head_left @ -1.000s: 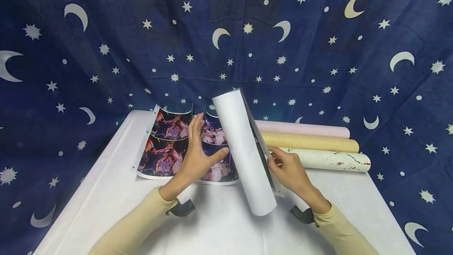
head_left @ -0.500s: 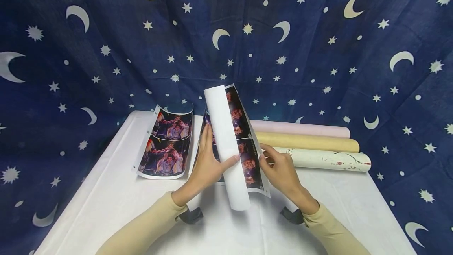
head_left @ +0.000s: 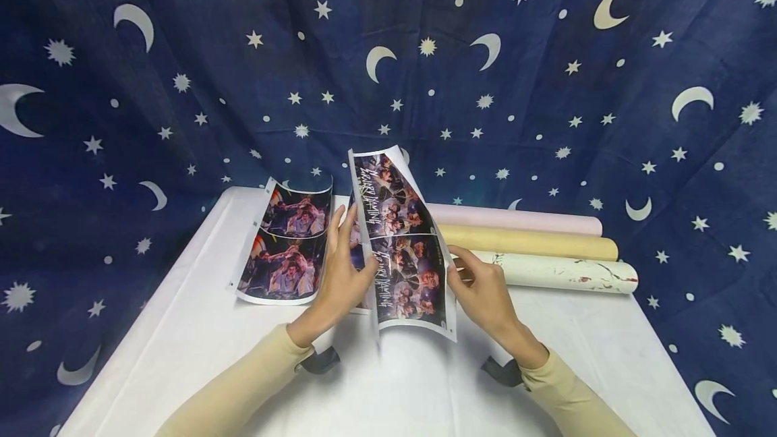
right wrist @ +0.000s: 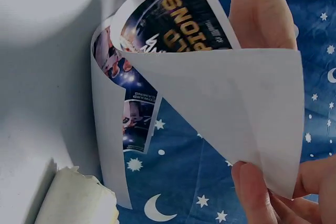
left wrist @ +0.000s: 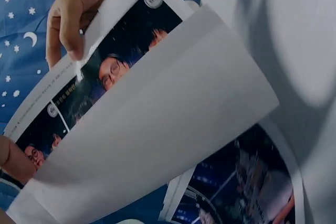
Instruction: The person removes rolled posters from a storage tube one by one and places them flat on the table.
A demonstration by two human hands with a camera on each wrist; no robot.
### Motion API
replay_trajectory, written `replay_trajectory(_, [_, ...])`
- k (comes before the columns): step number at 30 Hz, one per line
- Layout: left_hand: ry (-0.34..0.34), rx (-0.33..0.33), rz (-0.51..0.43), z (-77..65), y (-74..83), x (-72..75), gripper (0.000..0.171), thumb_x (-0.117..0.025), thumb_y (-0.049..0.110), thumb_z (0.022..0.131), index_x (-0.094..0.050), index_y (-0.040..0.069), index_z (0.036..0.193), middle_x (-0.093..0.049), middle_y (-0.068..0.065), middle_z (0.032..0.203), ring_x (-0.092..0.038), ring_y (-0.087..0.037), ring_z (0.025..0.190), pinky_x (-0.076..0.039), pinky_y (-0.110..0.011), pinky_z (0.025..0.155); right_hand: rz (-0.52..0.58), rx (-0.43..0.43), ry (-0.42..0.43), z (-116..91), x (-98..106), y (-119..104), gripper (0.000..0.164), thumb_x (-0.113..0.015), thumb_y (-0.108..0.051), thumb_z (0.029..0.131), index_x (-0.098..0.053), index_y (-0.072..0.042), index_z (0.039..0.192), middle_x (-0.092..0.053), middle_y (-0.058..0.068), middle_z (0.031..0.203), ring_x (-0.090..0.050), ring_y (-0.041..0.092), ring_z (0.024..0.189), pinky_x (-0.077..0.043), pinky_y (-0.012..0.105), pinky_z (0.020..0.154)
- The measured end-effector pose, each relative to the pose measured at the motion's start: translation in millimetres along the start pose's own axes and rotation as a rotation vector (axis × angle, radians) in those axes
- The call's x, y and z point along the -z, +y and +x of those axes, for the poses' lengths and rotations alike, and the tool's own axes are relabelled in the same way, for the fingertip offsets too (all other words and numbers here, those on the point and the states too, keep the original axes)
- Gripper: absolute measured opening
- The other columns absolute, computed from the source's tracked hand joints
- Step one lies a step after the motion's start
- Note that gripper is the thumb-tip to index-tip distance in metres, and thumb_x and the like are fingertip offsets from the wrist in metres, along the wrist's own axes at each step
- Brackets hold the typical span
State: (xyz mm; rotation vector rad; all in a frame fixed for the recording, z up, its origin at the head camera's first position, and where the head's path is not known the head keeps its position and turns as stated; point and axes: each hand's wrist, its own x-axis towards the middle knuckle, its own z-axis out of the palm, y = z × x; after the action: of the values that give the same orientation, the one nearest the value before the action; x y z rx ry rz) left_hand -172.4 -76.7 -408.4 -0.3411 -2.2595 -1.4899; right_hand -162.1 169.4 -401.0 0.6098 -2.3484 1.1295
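A curling photo poster (head_left: 403,275), printed in two panels with white lettering, is raised and tilted over the table's middle. My right hand (head_left: 488,295) pinches its right edge between thumb and fingers; in the right wrist view the right-hand fingertips (right wrist: 252,187) grip the sheet's white-backed corner. My left hand (head_left: 336,282) is at the poster's left edge, fingers extended, thumb right by the margin. The left wrist view shows the poster's white back (left wrist: 173,93) curling over its printed face. Another printed sheet (left wrist: 247,177) lies underneath, mostly hidden in the head view.
A separate curled photo print (head_left: 288,248) lies at the left on the white table (head_left: 194,288). To the right lie three paper rolls: pink (head_left: 534,221), yellow (head_left: 546,245) and white with a branch pattern (head_left: 564,272). A starry blue cloth (head_left: 425,73) hangs behind.
The rolled poster has moved left and opened out, so its printed face now shows instead of its white back. My left hand reached onto the roll, then drew slightly back left.
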Motion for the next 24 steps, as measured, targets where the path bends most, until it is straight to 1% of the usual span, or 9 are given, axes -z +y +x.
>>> replay_trajectory(2, [-0.02,0.005,0.002,0.3,-0.1,2.1,0.09,-0.06,-0.001,0.079,-0.025,0.029,0.156,-0.004,-0.001,0.166,-0.047,-0.036,0.132,-0.056,-0.036,0.077,0.005,-0.001,0.009,0,1,-1,0.031,-0.06,0.004,0.087,-0.067,-0.001,0.117,-0.076,0.011,0.08,-0.072,0.016,0.065,-0.055,0.014,0.061])
replay_trajectory(5, [-0.051,0.046,-0.01,1.2,-1.0,5.9,0.077,-0.055,-0.002,0.082,-0.036,0.026,0.152,-0.003,0.002,0.166,-0.042,-0.03,0.138,-0.055,-0.034,0.077,0.009,0.0,0.018,-1,2,-2,0.031,-0.061,0.004,0.087,-0.067,-0.001,0.117,-0.076,0.013,0.083,-0.073,0.017,0.067,-0.055,0.014,0.06])
replay_trajectory(9, [-0.092,0.107,-0.002,2.9,-2.3,11.5,0.061,-0.055,0.013,0.093,-0.039,0.021,0.151,-0.008,-0.001,0.165,-0.034,-0.033,0.144,-0.047,-0.048,0.103,0.022,-0.001,0.02,-2,3,-2,0.032,-0.061,0.005,0.087,-0.067,-0.001,0.118,-0.076,0.015,0.087,-0.073,0.02,0.069,-0.055,0.014,0.061])
replay_trajectory(12, [-0.113,0.128,0.027,4.4,-4.1,14.6,0.061,-0.059,0.024,0.094,-0.037,0.019,0.151,-0.019,-0.006,0.163,-0.037,-0.04,0.141,-0.041,-0.06,0.106,0.033,-0.012,0.017,-3,5,-2,0.033,-0.06,0.005,0.088,-0.066,-0.001,0.12,-0.076,0.015,0.089,-0.074,0.021,0.069,-0.055,0.014,0.061])
replay_trajectory(15, [-0.11,0.111,0.017,6.3,-6.4,16.7,0.062,-0.059,0.012,0.091,-0.038,0.018,0.149,-0.031,-0.01,0.158,-0.041,-0.045,0.137,-0.037,-0.063,0.108,0.041,-0.028,0.008,-3,6,-1,0.033,-0.06,0.005,0.089,-0.065,0.0,0.121,-0.076,0.015,0.091,-0.074,0.022,0.071,-0.056,0.016,0.061])
replay_trajectory(17, [-0.107,0.104,-0.032,7.7,-7.3,18.2,0.064,-0.055,0.001,0.089,-0.039,0.017,0.149,-0.037,-0.01,0.155,-0.043,-0.042,0.136,-0.036,-0.06,0.111,0.039,-0.045,0.0,-3,7,-1,0.032,-0.06,0.004,0.089,-0.065,0.0,0.121,-0.076,0.015,0.091,-0.074,0.021,0.071,-0.057,0.018,0.061])
replay_trajectory(20, [-0.115,0.099,-0.112,8.4,-7.2,21.9,0.068,-0.049,-0.008,0.087,-0.039,0.017,0.149,-0.037,-0.01,0.155,-0.041,-0.036,0.14,-0.031,-0.057,0.115,0.037,-0.077,-0.018,-3,9,2,0.038,-0.06,0.003,0.09,-0.061,-0.003,0.127,-0.076,0.014,0.091,-0.073,0.018,0.071,-0.057,0.022,0.062])
replay_trajectory(22, [-0.137,0.134,-0.185,8.3,-6.4,25.2,0.069,-0.045,-0.009,0.089,-0.037,0.021,0.15,-0.034,-0.009,0.157,-0.046,-0.035,0.135,-0.042,-0.053,0.109,0.051,-0.108,-0.041,-4,11,3,0.05,-0.06,0.004,0.09,-0.053,-0.009,0.138,-0.075,0.016,0.097,-0.072,0.017,0.071,-0.057,0.023,0.062])
replay_trajectory(24, [-0.166,0.16,-0.266,8.2,-6.4,28.1,0.069,-0.043,-0.01,0.091,-0.035,0.023,0.151,-0.033,-0.009,0.157,-0.053,-0.037,0.128,-0.053,-0.048,0.097,0.065,-0.113,-0.059,-4,12,4,0.061,-0.058,0.006,0.089,-0.043,-0.013,0.145,-0.072,0.019,0.108,-0.072,0.018,0.073,-0.058,0.023,0.062])
